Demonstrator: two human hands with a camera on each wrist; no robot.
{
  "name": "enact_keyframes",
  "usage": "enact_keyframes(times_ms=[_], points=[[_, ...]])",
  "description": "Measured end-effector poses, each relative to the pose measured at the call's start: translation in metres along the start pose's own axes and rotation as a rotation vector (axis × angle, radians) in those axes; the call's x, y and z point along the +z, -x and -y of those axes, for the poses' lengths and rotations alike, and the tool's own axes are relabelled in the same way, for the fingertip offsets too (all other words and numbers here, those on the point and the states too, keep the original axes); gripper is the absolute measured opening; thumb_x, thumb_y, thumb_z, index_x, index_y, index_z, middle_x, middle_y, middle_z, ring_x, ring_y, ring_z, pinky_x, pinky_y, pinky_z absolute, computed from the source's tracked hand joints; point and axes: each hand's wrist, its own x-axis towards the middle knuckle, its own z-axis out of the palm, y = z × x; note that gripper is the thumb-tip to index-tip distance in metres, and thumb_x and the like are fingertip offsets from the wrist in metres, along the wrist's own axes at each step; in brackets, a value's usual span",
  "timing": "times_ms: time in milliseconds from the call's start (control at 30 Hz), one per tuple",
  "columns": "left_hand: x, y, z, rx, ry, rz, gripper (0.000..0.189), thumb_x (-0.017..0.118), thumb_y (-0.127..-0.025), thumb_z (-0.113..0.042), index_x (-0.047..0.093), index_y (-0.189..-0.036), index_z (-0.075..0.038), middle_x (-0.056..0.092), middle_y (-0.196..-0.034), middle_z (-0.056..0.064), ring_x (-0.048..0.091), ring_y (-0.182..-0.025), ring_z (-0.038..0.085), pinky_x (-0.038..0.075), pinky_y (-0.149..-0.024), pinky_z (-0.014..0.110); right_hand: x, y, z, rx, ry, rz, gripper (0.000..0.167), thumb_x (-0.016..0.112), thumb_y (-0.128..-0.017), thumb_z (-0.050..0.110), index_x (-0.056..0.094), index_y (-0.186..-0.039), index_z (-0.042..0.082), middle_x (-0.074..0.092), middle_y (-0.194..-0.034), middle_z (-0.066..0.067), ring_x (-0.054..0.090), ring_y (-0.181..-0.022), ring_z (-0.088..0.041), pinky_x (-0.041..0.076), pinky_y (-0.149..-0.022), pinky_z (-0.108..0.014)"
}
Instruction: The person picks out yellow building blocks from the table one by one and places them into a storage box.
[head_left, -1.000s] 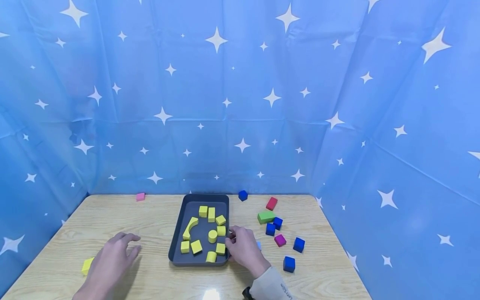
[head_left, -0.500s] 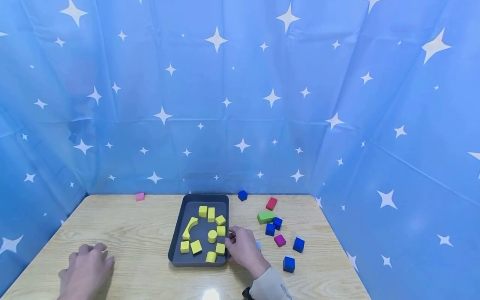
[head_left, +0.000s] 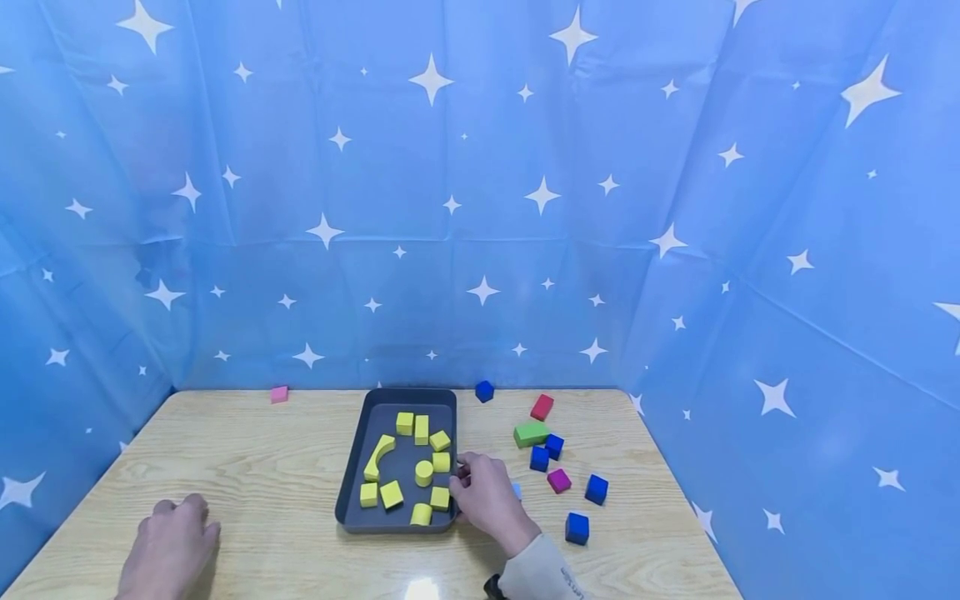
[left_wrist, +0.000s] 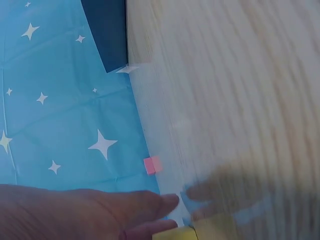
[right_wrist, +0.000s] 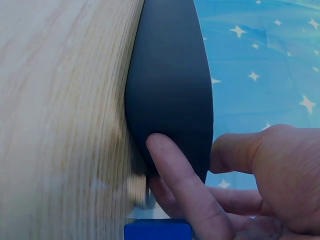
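My left hand is low over the table's left side, fingers bent downward. In the left wrist view, a yellow block shows at the bottom edge beside the thumb and a finger; I cannot tell whether they pinch it. My right hand grips the right wall of a dark tray. In the right wrist view, the thumb is over the tray's rim and the fingers lie against its outer wall. Several yellow blocks lie in the tray, among them a cylinder and an arch.
Right of the tray lie several blue blocks, a green block, a red block and a magenta block. A light blue block is partly behind my right hand. A pink block sits at the back left edge.
My left hand has moved left and toward me, over the spot where a yellow block lay, and hides it in the head view. The right hand and the tray have stayed put.
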Motion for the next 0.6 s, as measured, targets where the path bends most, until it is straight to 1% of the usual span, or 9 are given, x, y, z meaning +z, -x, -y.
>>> enact_keyframes(times_ms=[100,200,433,600], points=[[0.001,0.001,-0.001,0.005,-0.003,-0.028,0.035,0.080,-0.100,0.000,0.069,-0.126,0.021,0.067,-0.110,0.042,0.073,-0.099,0.054,0.065,-0.085,0.067,0.000,0.000,0.001,0.001,-0.002,-0.001,0.043,0.074,-0.111,0.006,0.069,-0.151,-0.010,0.078,-0.114,-0.014,0.078,-0.088,-0.018,0.068,-0.056,-0.028],[0.001,0.001,-0.002,0.003,-0.001,-0.040,0.035,0.081,-0.097,0.003,0.070,-0.126,0.019,0.069,-0.111,0.042,0.074,-0.102,0.056,0.066,-0.086,0.067,0.000,0.000,0.001,0.005,-0.008,-0.003,0.043,0.074,-0.111,0.006,0.069,-0.151,-0.010,0.078,-0.114,-0.014,0.078,-0.089,-0.019,0.068,-0.057,-0.028],[-0.001,0.002,-0.005,0.022,0.015,-0.047,0.036,0.081,-0.096,0.003,0.070,-0.126,0.020,0.070,-0.112,0.041,0.073,-0.104,0.057,0.066,-0.088,0.068,0.000,0.000,0.001,0.011,-0.001,0.003,0.044,0.075,-0.111,0.006,0.069,-0.152,-0.009,0.079,-0.115,-0.015,0.079,-0.089,-0.019,0.068,-0.057,-0.028],[-0.002,0.001,-0.011,0.020,0.032,-0.041,0.041,0.081,-0.097,0.002,0.067,-0.130,0.022,0.071,-0.114,0.041,0.073,-0.108,0.059,0.065,-0.093,0.069,0.000,0.000,0.000,0.008,0.000,0.005,0.045,0.075,-0.111,0.006,0.068,-0.153,-0.010,0.079,-0.116,-0.016,0.079,-0.089,-0.019,0.068,-0.057,-0.027]])
